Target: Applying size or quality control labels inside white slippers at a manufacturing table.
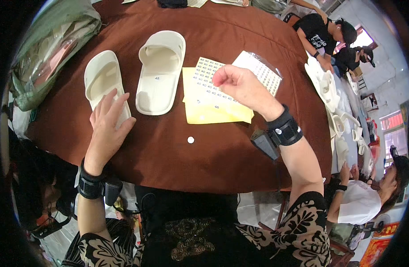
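A pair of cream slide slippers lies on the brown-covered table, toes away from me. My left hand [107, 122] rests on the heel end of the left slipper [102, 60], its fingers spread and laid over the footbed. Beside it sits the right slipper [156, 95], with a small printed mark on its footbed. Over a sheet of small printed stickers [203, 76] hovers my right hand [249, 89], fingers curled in toward the thumb. Whatever those fingertips may hold is hidden. Under the stickers is a yellow sheet [215, 116], and another sticker sheet [267, 76] in clear plastic lies behind.
A small white disc [190, 139] lies near the table's front. At the far left stands a green bag [44, 62] of plastic-wrapped slippers. More cream slippers [324, 84] line another table at right, where several people work. Black straps with small boxes circle both my wrists.
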Motion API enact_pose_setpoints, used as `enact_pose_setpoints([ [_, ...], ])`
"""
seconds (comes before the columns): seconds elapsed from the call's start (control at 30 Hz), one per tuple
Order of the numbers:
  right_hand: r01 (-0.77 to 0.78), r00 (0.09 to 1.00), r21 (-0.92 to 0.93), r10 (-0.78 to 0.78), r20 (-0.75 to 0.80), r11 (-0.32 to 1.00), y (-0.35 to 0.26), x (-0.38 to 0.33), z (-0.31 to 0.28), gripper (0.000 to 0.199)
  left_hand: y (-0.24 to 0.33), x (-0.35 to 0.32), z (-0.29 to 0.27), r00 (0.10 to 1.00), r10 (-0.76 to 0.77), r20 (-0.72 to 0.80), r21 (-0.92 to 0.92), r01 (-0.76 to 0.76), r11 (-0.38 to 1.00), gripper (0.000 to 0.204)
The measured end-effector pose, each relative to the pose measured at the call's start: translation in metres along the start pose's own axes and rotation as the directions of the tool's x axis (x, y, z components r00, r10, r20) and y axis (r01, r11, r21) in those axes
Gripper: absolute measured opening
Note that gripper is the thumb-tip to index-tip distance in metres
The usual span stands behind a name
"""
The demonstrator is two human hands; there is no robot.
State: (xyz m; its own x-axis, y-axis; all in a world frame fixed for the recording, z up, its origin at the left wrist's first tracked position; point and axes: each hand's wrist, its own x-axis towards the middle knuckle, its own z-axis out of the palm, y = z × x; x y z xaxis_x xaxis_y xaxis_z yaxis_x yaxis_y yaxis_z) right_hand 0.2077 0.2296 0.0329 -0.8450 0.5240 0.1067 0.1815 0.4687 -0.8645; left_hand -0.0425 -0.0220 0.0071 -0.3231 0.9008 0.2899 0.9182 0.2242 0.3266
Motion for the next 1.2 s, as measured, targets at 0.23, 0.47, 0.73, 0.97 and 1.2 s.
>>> enact_pose_setpoints([
  [0.23, 0.071, 0.997, -0.025, -0.07, 0.031, 0.997, 0.024, -0.01, 0.015, 0.019, -0.006, -0.004, 0.01, 0.999, 0.018, -0.028, 0.073, -0.016, 0.997, 0.05],
  [0.47, 0.108, 0.989, -0.235, -0.08, 0.126, 0.966, -0.004, -0.013, 0.016, 0.017, -0.011, -0.007, 0.015, 0.996, 0.001, -0.091, 0.013, 0.0, 1.0, 0.048],
  [0.73, 0.078, 0.997, -0.279, -0.07, 0.04, 0.957, 0.002, -0.03, 0.026, 0.017, -0.01, -0.005, 0.017, 0.994, 0.004, -0.111, 0.018, -0.002, 1.0, 0.049],
  [0.97, 0.039, 0.999, -0.262, -0.033, 0.029, 0.964, 0.002, -0.031, 0.026, 0.016, -0.01, -0.005, 0.016, 0.989, -0.012, -0.146, -0.049, 0.005, 0.999, 0.054],
  [1.2, -0.092, 0.994, -0.132, 0.098, 0.042, 0.987, 0.002, -0.03, 0.017, 0.014, -0.035, -0.018, 0.004, 0.966, -0.063, -0.25, -0.147, 0.026, 0.989, 0.06],
])
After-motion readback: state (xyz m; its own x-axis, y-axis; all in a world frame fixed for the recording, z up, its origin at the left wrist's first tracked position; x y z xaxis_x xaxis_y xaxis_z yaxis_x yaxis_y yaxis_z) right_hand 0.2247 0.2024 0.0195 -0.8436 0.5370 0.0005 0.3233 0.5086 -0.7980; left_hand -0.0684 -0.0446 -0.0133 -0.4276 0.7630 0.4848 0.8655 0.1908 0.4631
